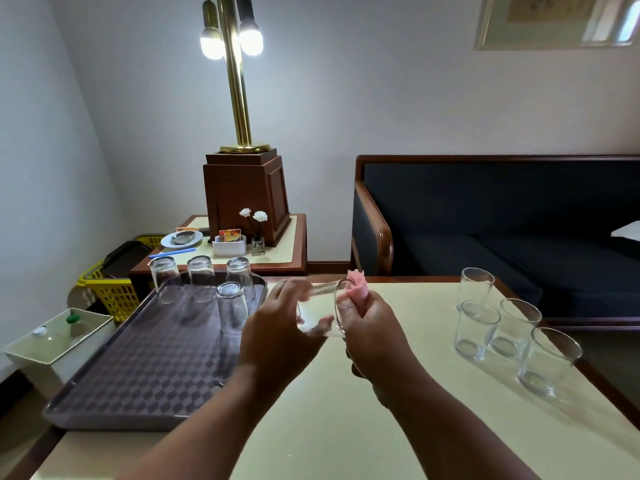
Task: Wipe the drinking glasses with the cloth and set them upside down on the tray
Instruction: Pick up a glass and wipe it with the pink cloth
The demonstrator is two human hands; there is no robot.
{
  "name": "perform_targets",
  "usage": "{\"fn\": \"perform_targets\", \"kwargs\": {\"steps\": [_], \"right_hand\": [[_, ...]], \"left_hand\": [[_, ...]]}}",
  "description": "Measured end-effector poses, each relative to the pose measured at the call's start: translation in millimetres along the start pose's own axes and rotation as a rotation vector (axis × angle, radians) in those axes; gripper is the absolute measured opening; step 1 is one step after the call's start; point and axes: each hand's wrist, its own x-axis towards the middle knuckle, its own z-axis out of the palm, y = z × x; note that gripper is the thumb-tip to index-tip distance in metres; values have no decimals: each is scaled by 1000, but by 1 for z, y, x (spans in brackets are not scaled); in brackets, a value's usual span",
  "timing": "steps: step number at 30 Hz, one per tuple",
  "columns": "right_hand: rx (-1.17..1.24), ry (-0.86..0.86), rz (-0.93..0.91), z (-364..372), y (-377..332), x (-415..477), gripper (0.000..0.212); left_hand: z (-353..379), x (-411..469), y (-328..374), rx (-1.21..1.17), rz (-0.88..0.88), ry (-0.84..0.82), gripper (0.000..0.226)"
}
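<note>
Head view: right of the tray, our left hand grips a glass sideways; our right hand pinches the cloth at its rim. Mid-wipe, we judge; next, upend it onto the tray.

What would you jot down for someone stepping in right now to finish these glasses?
Left hand holds a glass on its side above the table. Right hand grips the pink cloth at that glass's mouth.
Done: the four upside-down glasses stand at the far end of the tray.
Left: finish wiping the held glass and set it upside down on the tray, then do the four upright glasses on the table's right side.
</note>
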Motion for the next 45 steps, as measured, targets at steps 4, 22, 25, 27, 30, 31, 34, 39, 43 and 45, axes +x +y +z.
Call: {"fn": "perform_targets", "kwargs": {"steps": [4,22,25,27,30,31,34,39,43,45], "right_hand": [[-426,-83,-385,-20,-8,3,20],[-635,174,-614,-16,-7,2,10],[-744,163,-738,-14,-11,-2,19],[-792,130,-818,-12,-10,-4,22],[-829,51,-837,-8,-5,-3,31],[-850,43,-840,-6,-4,-2,34],[-831,14,-816,-5,-5,0,35],[-497,-89,-593,-12,-5,0,32],[-352,-61,-318,-18,4,10,28],[-268,-35,-253,-22,4,16,19]], "left_hand": [[-10,9,-13,-151,91,-141,73],[-14,13,-5,-854,-990,-438,21],[-22,17,6,-1192,-1182,-525,63],[-25,22,8,-1351,-1221,-493,78],[-33,21,12,-1497,-1229,-435,80],[-34,19,13,-1508,-1231,-420,76],[-27,21,11,-1431,-1239,-204,60],[-42,31,-7,-1339,-1350,115,70],[-46,25,-9,-1408,-1363,-73,60],[-40,21,-7,-1323,-1248,-201,68]]}}
